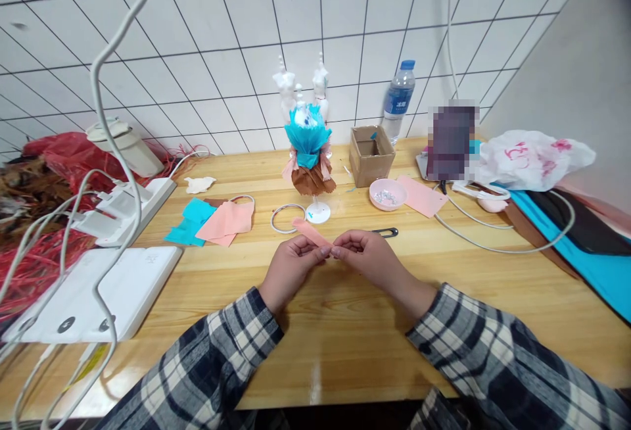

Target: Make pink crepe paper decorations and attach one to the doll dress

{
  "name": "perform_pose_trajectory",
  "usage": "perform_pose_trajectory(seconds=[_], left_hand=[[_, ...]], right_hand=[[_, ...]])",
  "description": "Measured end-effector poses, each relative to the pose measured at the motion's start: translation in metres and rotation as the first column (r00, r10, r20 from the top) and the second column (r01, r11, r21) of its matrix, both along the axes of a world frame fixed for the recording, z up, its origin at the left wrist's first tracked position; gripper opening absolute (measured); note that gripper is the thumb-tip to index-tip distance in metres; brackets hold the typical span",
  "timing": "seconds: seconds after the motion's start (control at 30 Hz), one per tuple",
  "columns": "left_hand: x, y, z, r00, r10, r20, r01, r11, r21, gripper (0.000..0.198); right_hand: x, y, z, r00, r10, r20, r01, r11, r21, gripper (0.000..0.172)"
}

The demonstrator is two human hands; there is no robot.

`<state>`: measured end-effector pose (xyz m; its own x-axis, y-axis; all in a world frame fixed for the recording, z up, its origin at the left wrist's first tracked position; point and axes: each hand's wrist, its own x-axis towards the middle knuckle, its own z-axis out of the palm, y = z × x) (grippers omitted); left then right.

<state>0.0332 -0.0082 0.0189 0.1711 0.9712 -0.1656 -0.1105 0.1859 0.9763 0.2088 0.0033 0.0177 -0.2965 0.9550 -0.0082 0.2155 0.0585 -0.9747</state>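
Between my two hands is a narrow strip of pink crepe paper [311,231], its far end pointing up and left. My left hand [294,263] pinches it near its lower end. The fingertips of my right hand [369,254] meet those of the left and pinch the same end. Beyond the hands, a small white mannequin stand [318,212] carries a dress of blue crepe paper [308,135] on top and a brown skirt [313,181] below. By the right hand lies a black-handled tool [389,233], partly hidden.
Blue paper pieces [191,221] and pink sheets [227,221] lie left, near a metal ring [282,219]. A cardboard box [372,157], a bowl of beads [388,194] and a water bottle [399,101] stand right of the mannequin. A cable [123,173] hangs at left above a white power bank [108,292].
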Motion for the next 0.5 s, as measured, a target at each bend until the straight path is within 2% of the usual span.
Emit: perform_pose_trajectory(seconds=[0.07, 0.1, 0.13, 0.17, 0.27, 0.33, 0.4, 0.43, 0.5], left_hand=[[-0.003, 0.002, 0.000, 0.999, 0.019, 0.036, -0.019, 1.000, -0.016, 0.021], [-0.004, 0.003, -0.001, 0.997, 0.039, 0.061, -0.037, 0.999, -0.031, 0.020], [-0.005, 0.004, -0.001, 0.994, 0.064, 0.090, -0.059, 0.997, -0.052, 0.019], [-0.007, 0.005, -0.001, 0.989, 0.087, 0.122, -0.078, 0.994, -0.080, 0.020], [-0.009, 0.007, -0.003, 0.973, 0.131, 0.191, -0.102, 0.982, -0.156, 0.021], [-0.009, 0.008, -0.004, 0.968, 0.138, 0.211, -0.102, 0.980, -0.173, 0.022], [-0.009, 0.008, -0.005, 0.966, 0.137, 0.218, -0.099, 0.979, -0.177, 0.022], [-0.008, 0.009, -0.006, 0.965, 0.140, 0.223, -0.100, 0.979, -0.180, 0.023], [-0.007, 0.009, -0.006, 0.957, 0.157, 0.245, -0.114, 0.976, -0.183, 0.023]], right_hand=[[0.013, 0.004, 0.005, 0.982, -0.039, 0.185, 0.006, 0.984, 0.176, 0.022], [0.021, 0.007, 0.007, 0.945, -0.090, 0.315, -0.007, 0.955, 0.297, 0.023], [0.030, 0.009, 0.009, 0.884, -0.149, 0.444, -0.054, 0.910, 0.412, 0.024], [0.039, 0.012, 0.009, 0.810, -0.189, 0.556, -0.117, 0.876, 0.468, 0.023], [0.058, 0.018, 0.006, 0.608, -0.216, 0.764, -0.238, 0.868, 0.435, 0.019], [0.063, 0.020, 0.002, 0.547, -0.197, 0.814, -0.260, 0.884, 0.389, 0.013], [0.061, 0.020, 0.000, 0.554, -0.169, 0.815, -0.265, 0.892, 0.366, 0.006], [0.058, 0.020, 0.000, 0.583, -0.151, 0.798, -0.257, 0.898, 0.358, 0.008], [0.047, 0.016, 0.001, 0.702, -0.102, 0.705, -0.197, 0.924, 0.329, 0.012]])
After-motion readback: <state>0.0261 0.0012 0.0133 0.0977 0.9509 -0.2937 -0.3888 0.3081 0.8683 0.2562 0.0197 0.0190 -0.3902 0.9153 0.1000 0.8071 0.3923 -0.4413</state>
